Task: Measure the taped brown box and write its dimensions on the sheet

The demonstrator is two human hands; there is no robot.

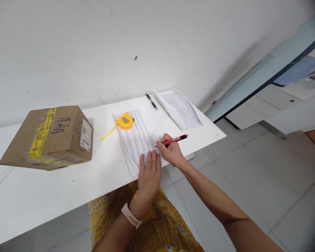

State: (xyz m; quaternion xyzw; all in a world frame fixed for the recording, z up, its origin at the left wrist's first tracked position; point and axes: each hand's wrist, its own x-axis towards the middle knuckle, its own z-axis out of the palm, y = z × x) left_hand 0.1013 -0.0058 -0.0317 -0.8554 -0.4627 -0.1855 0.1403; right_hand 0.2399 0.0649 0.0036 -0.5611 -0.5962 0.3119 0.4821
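Observation:
A red and black pen (175, 139) is held in my right hand (171, 151), its tip down at the right part of a printed sheet (138, 134). Rows of small dark print cover this sheet, which lies near the table's front edge. My left hand (150, 170) rests flat on the lower part of the sheet, fingers stretched out side by side. On the sheet's upper left sits a yellow tape measure (125, 120), a short bit of its yellow strap or tape sticking out to the left.
A taped cardboard box (60, 136) with a white label stands on the white table (105, 175) at the left. At the back lie a black pen (151, 101) and another folded printed sheet (182, 108). A wall (147, 45) rises behind the table.

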